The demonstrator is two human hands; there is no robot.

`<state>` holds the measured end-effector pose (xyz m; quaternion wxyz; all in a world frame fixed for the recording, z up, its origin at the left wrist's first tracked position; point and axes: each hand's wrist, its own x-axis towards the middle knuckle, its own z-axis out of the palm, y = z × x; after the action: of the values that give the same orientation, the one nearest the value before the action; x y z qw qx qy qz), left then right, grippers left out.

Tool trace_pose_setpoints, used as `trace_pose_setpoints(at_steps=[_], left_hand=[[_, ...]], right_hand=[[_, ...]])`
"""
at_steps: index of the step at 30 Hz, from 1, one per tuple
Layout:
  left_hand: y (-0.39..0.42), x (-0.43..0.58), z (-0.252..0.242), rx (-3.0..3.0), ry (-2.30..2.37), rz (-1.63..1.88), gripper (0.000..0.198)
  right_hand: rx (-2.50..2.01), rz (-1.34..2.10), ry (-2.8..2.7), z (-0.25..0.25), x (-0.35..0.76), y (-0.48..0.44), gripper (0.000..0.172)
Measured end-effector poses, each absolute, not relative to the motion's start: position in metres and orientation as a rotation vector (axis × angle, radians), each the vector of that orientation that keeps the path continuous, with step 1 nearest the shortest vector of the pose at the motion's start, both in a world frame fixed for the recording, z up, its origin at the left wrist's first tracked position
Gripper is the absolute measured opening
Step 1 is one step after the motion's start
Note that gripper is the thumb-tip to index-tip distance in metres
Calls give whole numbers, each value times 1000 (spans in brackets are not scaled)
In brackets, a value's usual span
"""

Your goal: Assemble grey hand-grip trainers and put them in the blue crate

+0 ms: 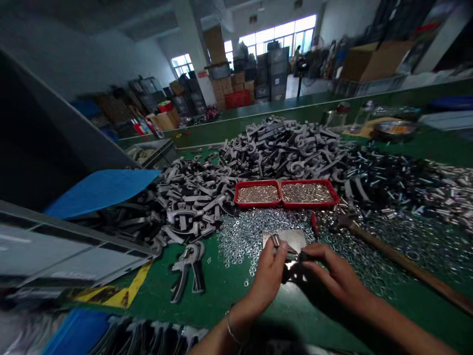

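Note:
Over a small metal plate (291, 238) my two hands meet at the front of the table. My left hand (269, 273) is closed, with a metal coil spring (276, 240) showing at its fingertips. A greyish metal piece (291, 255) runs from its thumb toward my other hand. My right hand (334, 271) pinches a small dark part (303, 256) at the end of that piece. Fingers and shadow hide how the parts join. Left of my hands lies a hand grip strengthener (188, 271) with grey and black handles and a spring.
Two red trays (258, 203) of tiny metal parts stand beyond the plate. Loose washers (240, 236) spread around them. Grey handle parts (288, 143) are heaped behind. A hammer (399, 256) lies at the right, near a small red-handled tool (315, 223). A grey crate (74, 256) borders the left.

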<state>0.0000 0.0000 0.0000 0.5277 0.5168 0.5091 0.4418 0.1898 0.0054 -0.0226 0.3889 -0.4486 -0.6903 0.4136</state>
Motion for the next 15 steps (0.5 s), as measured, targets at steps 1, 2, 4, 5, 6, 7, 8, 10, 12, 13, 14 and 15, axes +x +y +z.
trace_pose_setpoints(at_steps=[1, 2, 4, 5, 6, 7, 8, 10, 12, 13, 14, 15], left_hand=[[1, 0, 0, 1221, 1223, 1058, 31], [2, 0, -1, 1222, 1232, 1059, 31], [3, 0, -3, 1268, 1260, 1059, 31], [4, 0, -4, 1313, 1282, 1057, 30], [5, 0, -7, 1377, 1303, 1053, 29], [6, 0, -10, 1455, 1321, 1045, 27], [6, -1, -13, 1535, 1335, 1034, 25], [9, -2, -20, 1645, 1362, 1002, 22], [11, -4, -25, 1679, 1386, 984, 22], [12, -6, -27, 1688, 1379, 976, 23], [13, -8, -27, 1700, 1350, 967, 24], [13, -11, -27, 1717, 1306, 960, 25]], right_hand=[[-1155, 1076, -1697, -22, 185, 3, 21], [-1161, 1125, -1635, -21, 180, 1, 21], [-1145, 1297, -1488, -19, 172, -1, 23], [-1104, 1430, -1396, -18, 168, -2, 25], [-1059, 1582, -1290, -17, 165, -2, 28], [-1020, 1742, -1168, -16, 163, -2, 30], [-998, 1885, -1048, -15, 161, -2, 32], [-1022, 2031, -951, -16, 160, -2, 38], [-1104, 1979, -1101, -19, 161, -3, 42], [-1138, 1915, -1207, -21, 162, -3, 44], [-1159, 1877, -1290, -23, 163, -4, 46], [-1160, 1912, -1334, -24, 163, -4, 49]])
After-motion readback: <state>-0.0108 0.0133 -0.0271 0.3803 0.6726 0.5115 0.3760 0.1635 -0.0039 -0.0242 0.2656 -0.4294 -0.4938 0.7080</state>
